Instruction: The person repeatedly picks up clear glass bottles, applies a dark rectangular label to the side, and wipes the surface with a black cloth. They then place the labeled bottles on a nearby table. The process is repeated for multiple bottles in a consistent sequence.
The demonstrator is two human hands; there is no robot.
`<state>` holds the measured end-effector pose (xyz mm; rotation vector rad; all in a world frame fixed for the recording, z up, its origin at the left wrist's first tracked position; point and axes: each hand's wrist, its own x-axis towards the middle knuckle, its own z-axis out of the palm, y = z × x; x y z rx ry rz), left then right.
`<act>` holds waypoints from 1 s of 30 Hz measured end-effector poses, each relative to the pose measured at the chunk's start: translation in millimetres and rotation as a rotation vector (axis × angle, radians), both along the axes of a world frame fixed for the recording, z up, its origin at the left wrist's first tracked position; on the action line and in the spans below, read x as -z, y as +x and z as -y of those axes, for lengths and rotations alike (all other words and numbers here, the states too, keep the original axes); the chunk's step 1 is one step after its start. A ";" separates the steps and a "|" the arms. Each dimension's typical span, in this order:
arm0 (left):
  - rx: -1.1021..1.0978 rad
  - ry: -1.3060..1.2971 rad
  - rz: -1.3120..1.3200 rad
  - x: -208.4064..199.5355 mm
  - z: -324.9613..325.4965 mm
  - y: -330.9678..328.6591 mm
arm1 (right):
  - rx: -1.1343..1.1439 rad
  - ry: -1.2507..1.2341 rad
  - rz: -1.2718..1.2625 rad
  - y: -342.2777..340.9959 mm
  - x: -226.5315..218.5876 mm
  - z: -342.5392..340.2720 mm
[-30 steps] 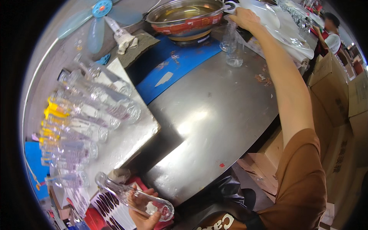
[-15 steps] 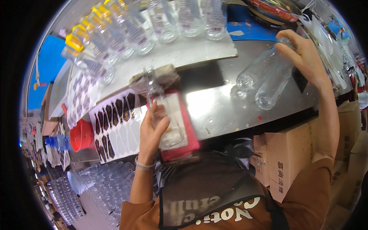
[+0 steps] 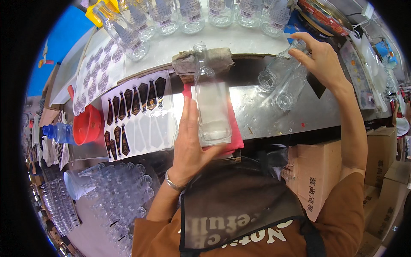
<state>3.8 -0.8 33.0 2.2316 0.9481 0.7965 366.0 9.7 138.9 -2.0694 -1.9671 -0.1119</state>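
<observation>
A clear, empty-looking bottle (image 3: 213, 107) lies in front of me, its base toward me on a pink cloth pad (image 3: 236, 137) with a white layer. Its neck rests on a rolled grey cloth (image 3: 219, 59). Along its left side my left hand (image 3: 192, 143) lies with fingers stretched out and thumb spread near the base. At the right, my right hand (image 3: 320, 60) pinches the neck of a tilted clear bottle (image 3: 293, 79) over the steel tabletop. A second bottle shape (image 3: 270, 73) shows beside it; I cannot tell if it is another bottle or a reflection.
Labelled bottles (image 3: 190, 17) stand along the raised white board (image 3: 171, 49). A sheet of dark tie-shaped stickers (image 3: 136, 100), a label sheet (image 3: 97, 77) and a red container (image 3: 88, 124) lie left. Many bottles (image 3: 115, 192) stand lower left; cartons (image 3: 319, 171) are at the lower right.
The bottle in front of me has settled onto the pad and rolled cloth, and my left hand has flattened from around it to its side. My right hand's bottle has moved left over the tabletop.
</observation>
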 end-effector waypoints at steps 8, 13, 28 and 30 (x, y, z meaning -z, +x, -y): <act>-0.024 0.114 0.010 9.7 -3.1 -3.1 | 0.089 0.089 -0.156 -5.4 9.5 31.4; 0.018 0.180 0.001 8.2 -2.7 2.0 | 0.080 0.174 -0.285 4.5 21.6 44.2; -0.014 -0.084 0.114 23.1 -2.6 -0.7 | -0.172 -0.015 -0.964 -155.8 105.7 74.7; -0.034 -0.173 0.119 26.9 1.5 -6.9 | -0.198 -0.021 -0.970 -173.1 121.1 72.7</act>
